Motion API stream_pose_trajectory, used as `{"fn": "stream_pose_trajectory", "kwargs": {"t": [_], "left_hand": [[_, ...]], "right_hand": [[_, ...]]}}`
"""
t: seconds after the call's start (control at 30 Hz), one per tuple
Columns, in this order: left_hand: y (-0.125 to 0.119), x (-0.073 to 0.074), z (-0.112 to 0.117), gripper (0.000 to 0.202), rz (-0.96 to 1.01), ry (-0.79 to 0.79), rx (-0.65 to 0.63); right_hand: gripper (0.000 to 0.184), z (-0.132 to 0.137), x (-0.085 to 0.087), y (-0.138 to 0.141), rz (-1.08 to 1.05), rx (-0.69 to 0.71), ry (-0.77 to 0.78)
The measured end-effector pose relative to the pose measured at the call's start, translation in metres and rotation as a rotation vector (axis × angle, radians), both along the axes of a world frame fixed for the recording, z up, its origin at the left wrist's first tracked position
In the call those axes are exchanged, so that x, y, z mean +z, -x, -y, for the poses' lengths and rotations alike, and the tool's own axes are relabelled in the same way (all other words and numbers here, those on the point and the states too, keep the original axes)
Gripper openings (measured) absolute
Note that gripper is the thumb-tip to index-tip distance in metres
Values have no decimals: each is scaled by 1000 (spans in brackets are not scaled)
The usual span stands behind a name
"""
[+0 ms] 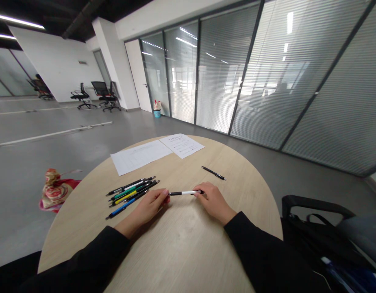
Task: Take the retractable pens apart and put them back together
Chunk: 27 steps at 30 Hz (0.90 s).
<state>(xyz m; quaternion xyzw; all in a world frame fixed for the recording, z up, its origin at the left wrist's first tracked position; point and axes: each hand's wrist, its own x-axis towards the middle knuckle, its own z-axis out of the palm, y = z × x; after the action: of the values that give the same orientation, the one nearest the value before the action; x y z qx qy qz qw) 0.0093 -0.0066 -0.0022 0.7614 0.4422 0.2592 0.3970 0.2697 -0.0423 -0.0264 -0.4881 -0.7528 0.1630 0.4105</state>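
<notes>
A white and black pen [185, 193] lies level between my two hands, just above or on the table. My left hand [153, 204] pinches its left end, and my right hand [212, 200] has its fingers closed around the right end. Left of my left hand rests a loose pile of several pens, among them a blue pen [122, 208], a yellow pen [126, 197] and a green pen [124, 192]. One black pen [214, 173] lies alone beyond my right hand.
Two printed sheets, a left sheet [141, 156] and a right sheet [183, 145], lie at the far side of the round wooden table [188, 244]. A black chair [316, 205] with a bag stands at the right. A patterned bag [56, 189] sits left of the table.
</notes>
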Motion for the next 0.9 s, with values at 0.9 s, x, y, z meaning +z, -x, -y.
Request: {"fn": "stream_pose_trajectory", "kwargs": {"t": [0.9], "left_hand": [[1,-8,-9,37,269,42,75]], "right_hand": [[22,10,6,10,52,41,106]]}}
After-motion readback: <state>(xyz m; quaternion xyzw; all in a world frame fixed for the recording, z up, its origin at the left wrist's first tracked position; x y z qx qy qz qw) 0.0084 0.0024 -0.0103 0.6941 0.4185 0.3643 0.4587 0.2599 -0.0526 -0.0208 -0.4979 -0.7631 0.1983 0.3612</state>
